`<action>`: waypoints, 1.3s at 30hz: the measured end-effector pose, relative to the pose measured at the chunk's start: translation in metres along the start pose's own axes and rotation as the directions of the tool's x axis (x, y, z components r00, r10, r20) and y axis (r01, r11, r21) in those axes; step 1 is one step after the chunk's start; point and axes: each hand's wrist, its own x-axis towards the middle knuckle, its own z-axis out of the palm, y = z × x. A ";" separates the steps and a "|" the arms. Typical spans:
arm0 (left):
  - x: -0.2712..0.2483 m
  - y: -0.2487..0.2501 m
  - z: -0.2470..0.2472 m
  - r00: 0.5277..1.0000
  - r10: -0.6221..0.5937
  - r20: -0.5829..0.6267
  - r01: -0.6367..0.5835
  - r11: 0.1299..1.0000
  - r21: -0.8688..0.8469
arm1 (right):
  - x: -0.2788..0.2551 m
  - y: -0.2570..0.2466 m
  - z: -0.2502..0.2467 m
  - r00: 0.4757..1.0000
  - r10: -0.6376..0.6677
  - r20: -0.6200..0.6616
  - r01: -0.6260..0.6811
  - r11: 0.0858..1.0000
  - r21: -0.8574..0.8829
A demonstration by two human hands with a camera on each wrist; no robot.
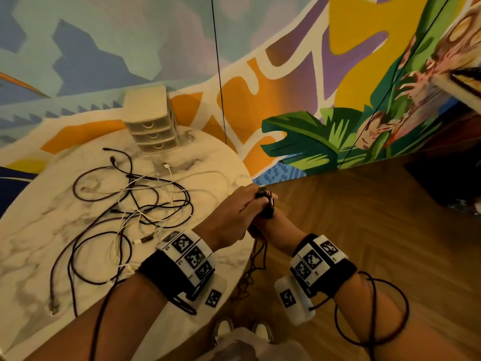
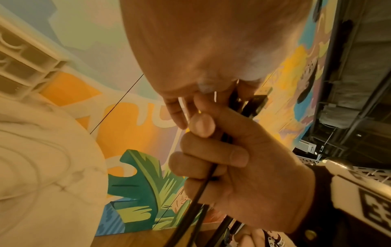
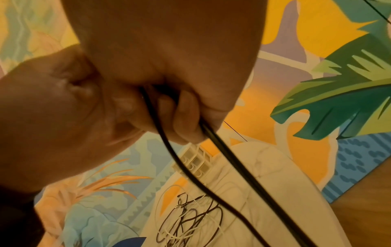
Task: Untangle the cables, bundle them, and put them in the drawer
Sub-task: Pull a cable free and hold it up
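Note:
Both hands meet just past the right edge of the round marble table. My right hand has its fingers curled round a folded black cable, whose strands hang down toward the floor. My left hand lies over it and pinches the same cable near its plugs. A tangle of dark and white cables lies spread on the table. The small beige drawer unit stands at the table's far edge with all drawers closed.
A painted mural wall stands close behind the table. Wooden floor spreads to the right, and my shoes show below. A thin black cord hangs down the wall. A dark cable loops round my right forearm.

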 end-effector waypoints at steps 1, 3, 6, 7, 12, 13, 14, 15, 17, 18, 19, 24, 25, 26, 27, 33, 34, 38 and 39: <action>0.001 0.001 0.001 1.000 -0.001 0.014 0.000 1.000 0.029 | 0.000 0.001 0.000 1.000 -0.005 0.005 0.004 1.000 0.008; 0.002 0.001 0.002 0.999 0.015 0.043 -0.020 0.992 0.122 | -0.002 0.003 0.000 1.000 -0.021 -0.008 0.021 0.999 0.030; 0.003 -0.001 0.003 0.997 0.025 0.075 -0.042 0.972 0.230 | -0.005 0.005 -0.001 0.999 -0.043 0.003 0.043 0.999 0.027; 0.004 -0.002 0.003 0.996 0.029 0.080 -0.049 0.963 0.263 | -0.006 0.006 -0.001 0.999 -0.037 0.006 0.037 0.999 0.022; 0.005 0.000 0.005 0.987 0.098 0.125 -0.149 0.850 0.506 | -0.011 0.006 -0.006 0.998 0.051 -0.045 -0.054 0.996 -0.065; 0.006 0.000 0.006 0.984 0.106 0.141 -0.166 0.822 0.545 | -0.012 0.006 -0.008 0.998 0.046 -0.052 -0.050 0.995 -0.082; 0.006 0.000 0.008 0.982 0.109 0.152 -0.177 0.806 0.565 | -0.012 0.005 -0.009 0.998 0.034 -0.056 -0.040 0.994 -0.099; 0.007 0.000 0.009 0.981 0.117 0.156 -0.185 0.808 0.560 | -0.013 0.003 -0.010 0.998 0.010 -0.060 -0.017 0.993 -0.116; 0.008 -0.004 0.010 0.981 0.140 0.131 -0.185 0.872 0.454 | -0.011 0.004 -0.011 0.991 -0.042 -0.129 0.028 0.994 -0.104; 0.010 -0.008 0.011 0.986 0.145 0.085 -0.167 0.912 0.374 | -0.010 0.004 -0.013 0.974 -0.077 -0.211 0.062 0.995 -0.075; 0.011 -0.013 0.011 0.992 0.128 0.016 -0.127 0.953 0.274 | -0.006 0.006 -0.015 0.942 -0.130 -0.310 0.118 0.991 -0.058; 0.013 -0.003 0.033 0.983 -0.138 0.124 0.134 0.990 0.044 | 0.005 0.001 -0.028 0.880 -0.239 -0.411 0.140 0.956 -0.257; 0.015 0.001 0.042 0.967 -0.183 0.175 0.182 0.983 0.024 | 0.006 -0.004 -0.030 0.918 -0.199 -0.344 0.117 0.962 -0.245; 0.017 0.005 0.047 0.960 -0.219 0.176 0.233 0.971 -0.061 | 0.006 -0.012 -0.033 0.947 -0.165 -0.274 0.104 0.969 -0.224; 0.021 0.010 0.051 0.953 -0.264 0.151 0.291 0.937 -0.196 | 0.007 -0.018 -0.037 0.966 -0.138 -0.217 0.099 0.979 -0.181; 0.046 0.030 0.032 0.956 -0.284 0.071 0.249 0.660 -0.709 | -0.012 0.007 -0.053 0.990 0.082 0.111 -0.094 0.990 0.102; 0.047 0.033 0.026 0.977 -0.214 0.025 0.176 0.727 -0.663 | -0.011 0.022 -0.048 0.991 0.096 0.095 -0.097 0.995 0.008; 0.058 0.057 0.006 0.984 0.110 -0.141 -0.070 0.963 0.259 | -0.002 0.082 -0.059 0.946 0.183 -0.268 -0.236 0.954 -0.184; 0.058 0.065 -0.002 0.975 0.203 -0.091 -0.136 0.869 0.475 | -0.003 0.093 -0.065 0.927 0.201 -0.317 -0.278 0.936 -0.217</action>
